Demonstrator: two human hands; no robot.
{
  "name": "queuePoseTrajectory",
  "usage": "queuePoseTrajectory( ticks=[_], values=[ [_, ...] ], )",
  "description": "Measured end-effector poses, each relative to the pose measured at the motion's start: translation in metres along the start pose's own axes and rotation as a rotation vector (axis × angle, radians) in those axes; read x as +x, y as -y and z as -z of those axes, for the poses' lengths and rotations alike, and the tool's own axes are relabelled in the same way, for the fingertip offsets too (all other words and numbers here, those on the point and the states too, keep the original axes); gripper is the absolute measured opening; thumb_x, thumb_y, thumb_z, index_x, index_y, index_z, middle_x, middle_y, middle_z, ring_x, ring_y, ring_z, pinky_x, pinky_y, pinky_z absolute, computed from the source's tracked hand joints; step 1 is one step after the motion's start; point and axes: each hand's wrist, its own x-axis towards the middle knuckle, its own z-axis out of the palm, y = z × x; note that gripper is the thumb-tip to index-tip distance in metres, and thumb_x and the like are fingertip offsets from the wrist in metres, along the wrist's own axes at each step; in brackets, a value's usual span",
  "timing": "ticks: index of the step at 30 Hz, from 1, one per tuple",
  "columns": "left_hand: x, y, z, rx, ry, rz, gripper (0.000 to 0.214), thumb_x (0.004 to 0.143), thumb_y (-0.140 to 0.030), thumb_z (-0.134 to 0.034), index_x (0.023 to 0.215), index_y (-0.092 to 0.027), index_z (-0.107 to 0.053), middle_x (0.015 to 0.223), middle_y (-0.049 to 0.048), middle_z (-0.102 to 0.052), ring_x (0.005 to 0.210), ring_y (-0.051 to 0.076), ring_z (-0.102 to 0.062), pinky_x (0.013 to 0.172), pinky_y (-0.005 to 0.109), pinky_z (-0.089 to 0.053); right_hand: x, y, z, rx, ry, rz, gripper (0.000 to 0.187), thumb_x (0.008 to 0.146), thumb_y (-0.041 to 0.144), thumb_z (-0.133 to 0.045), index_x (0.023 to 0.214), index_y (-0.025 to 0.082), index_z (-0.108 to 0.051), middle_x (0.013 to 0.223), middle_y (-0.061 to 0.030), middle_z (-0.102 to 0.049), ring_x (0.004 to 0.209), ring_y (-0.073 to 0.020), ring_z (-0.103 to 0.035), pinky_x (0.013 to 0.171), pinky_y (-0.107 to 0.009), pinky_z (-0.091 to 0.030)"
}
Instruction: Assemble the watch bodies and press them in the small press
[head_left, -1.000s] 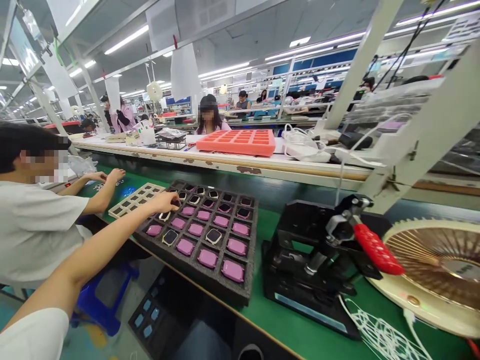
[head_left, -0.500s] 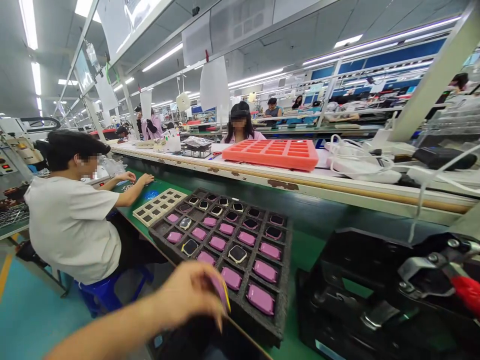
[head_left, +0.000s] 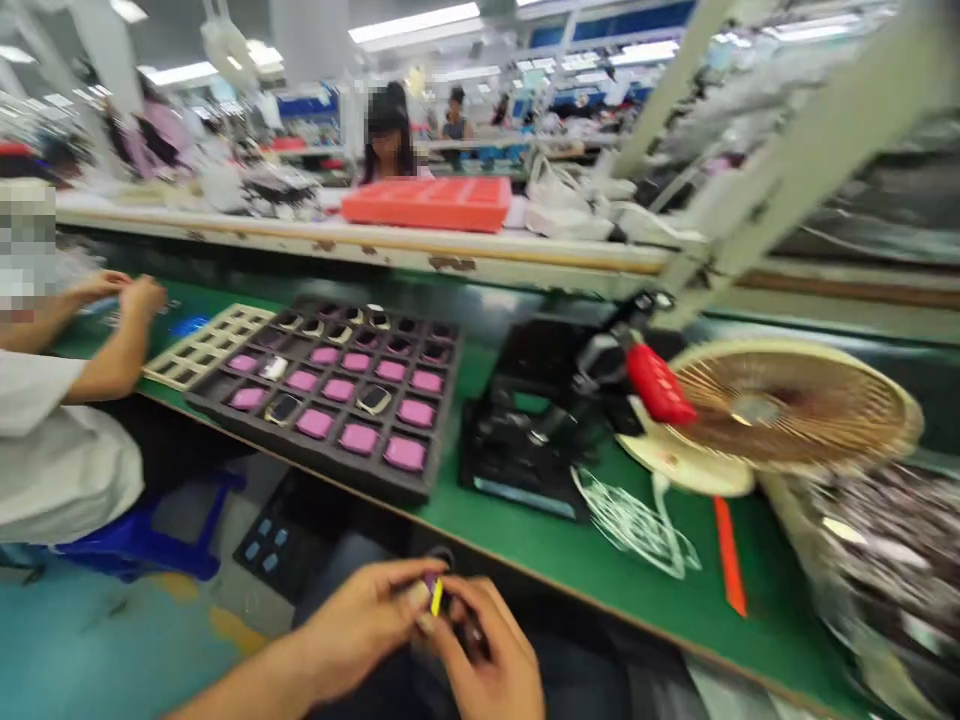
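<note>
My left hand [head_left: 360,625] and my right hand [head_left: 491,655] meet low in front of me, below the bench edge. Together they pinch a small purple watch piece with a yellow tab [head_left: 435,592]. On the green bench lies a black foam tray [head_left: 330,390] with several purple watch pieces and a few dark-faced ones. To its right stands a black press jig [head_left: 536,425] with a red handle [head_left: 660,383].
A cream fan [head_left: 772,415] lies tilted on the bench at right, with a white wire guard [head_left: 637,520] and an orange strip [head_left: 729,555] in front. A co-worker's hands [head_left: 120,295] work at left beside a beige tray [head_left: 206,342]. A red tray [head_left: 427,202] sits on the far shelf.
My left hand drew back from the foam tray with a purple piece and came down to my lap. My right hand joined it. The camera swung right and down.
</note>
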Motion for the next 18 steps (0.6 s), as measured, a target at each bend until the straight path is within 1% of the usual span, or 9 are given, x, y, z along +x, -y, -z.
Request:
queuePoseTrajectory(
  ticks=[1,3,6,8,10,12,13,15,18],
  values=[
    [-0.004,-0.006,-0.002,0.039,0.002,0.047,0.051,0.085,-0.045,-0.085,0.127,-0.017,-0.076,0.114,0.0164,-0.078,0.100,0.025,-0.073,0.092,0.038,-0.052,-0.002,0.001,0.002,-0.010,0.009,-0.021,0.019,0.089,0.040,-0.081,0.104,0.031,-0.075,0.083,-0.0017,-0.065,0.070,-0.0200,-0.063,0.062,-0.031,-0.054],
    [-0.004,-0.013,0.000,0.052,-0.007,0.085,0.049,0.085,-0.045,-0.084,0.126,-0.018,-0.077,0.116,0.0160,-0.079,0.105,0.026,-0.073,0.094,0.038,-0.053,-0.002,0.001,0.002,-0.008,0.027,-0.079,0.021,0.086,0.039,-0.084,0.101,0.028,-0.073,0.084,-0.0012,-0.064,0.070,-0.0187,-0.061,0.061,-0.029,-0.052],
    [0.001,-0.009,0.003,0.036,-0.040,0.096,0.043,0.086,-0.045,-0.083,0.121,-0.021,-0.080,0.117,0.0146,-0.079,0.105,0.026,-0.072,0.093,0.039,-0.055,-0.001,0.001,0.001,0.044,0.001,-0.214,0.021,0.084,0.035,-0.084,0.095,0.026,-0.069,0.084,0.0003,-0.063,0.068,-0.0164,-0.059,0.056,-0.025,-0.048],
    [0.002,-0.005,0.003,0.038,-0.044,0.104,0.041,0.088,-0.045,-0.082,0.121,-0.021,-0.080,0.117,0.0149,-0.079,0.101,0.026,-0.073,0.088,0.039,-0.057,0.000,0.002,0.002,0.075,-0.006,-0.259,0.019,0.085,0.034,-0.082,0.094,0.026,-0.068,0.083,0.0008,-0.062,0.068,-0.0155,-0.059,0.054,-0.024,-0.047],
    [0.003,-0.003,0.002,0.030,-0.048,0.106,0.041,0.090,-0.044,-0.079,0.123,-0.020,-0.079,0.114,0.0151,-0.079,0.100,0.025,-0.073,0.089,0.039,-0.057,0.000,0.004,0.006,0.071,0.043,-0.226,0.017,0.088,0.033,-0.080,0.101,0.027,-0.072,0.088,-0.0008,-0.064,0.072,-0.0161,-0.061,0.057,-0.024,-0.049],
    [0.003,-0.004,0.002,0.014,-0.061,0.100,0.040,0.092,-0.042,-0.078,0.125,-0.019,-0.078,0.112,0.0148,-0.080,0.101,0.025,-0.073,0.092,0.037,-0.055,-0.001,0.006,0.011,0.054,0.095,-0.149,0.024,0.090,0.033,-0.079,0.113,0.029,-0.074,0.097,-0.0034,-0.066,0.080,-0.0177,-0.065,0.063,-0.026,-0.054],
    [0.003,-0.004,0.002,0.009,-0.067,0.093,0.040,0.092,-0.042,-0.077,0.126,-0.019,-0.078,0.112,0.0147,-0.080,0.102,0.025,-0.073,0.093,0.037,-0.054,-0.001,0.007,0.013,0.046,0.102,-0.116,0.028,0.090,0.032,-0.079,0.118,0.030,-0.074,0.101,-0.0044,-0.067,0.083,-0.0185,-0.066,0.066,-0.027,-0.057],
    [0.004,-0.004,0.003,0.003,-0.079,0.078,0.041,0.092,-0.041,-0.078,0.127,-0.019,-0.077,0.114,0.0146,-0.079,0.102,0.025,-0.072,0.094,0.037,-0.054,-0.003,0.010,0.014,0.029,0.079,-0.072,0.032,0.091,0.029,-0.079,0.123,0.031,-0.074,0.104,-0.0054,-0.067,0.086,-0.0190,-0.068,0.068,-0.027,-0.059],
    [0.003,-0.001,0.003,-0.019,-0.117,0.040,0.042,0.092,-0.042,-0.078,0.128,-0.020,-0.077,0.118,0.0150,-0.079,0.105,0.025,-0.072,0.097,0.036,-0.053,-0.010,0.013,0.011,-0.002,0.036,-0.053,0.032,0.095,0.027,-0.073,0.127,0.030,-0.073,0.109,-0.0071,-0.067,0.082,-0.0170,-0.068,0.059,-0.024,-0.058]
  ],
)
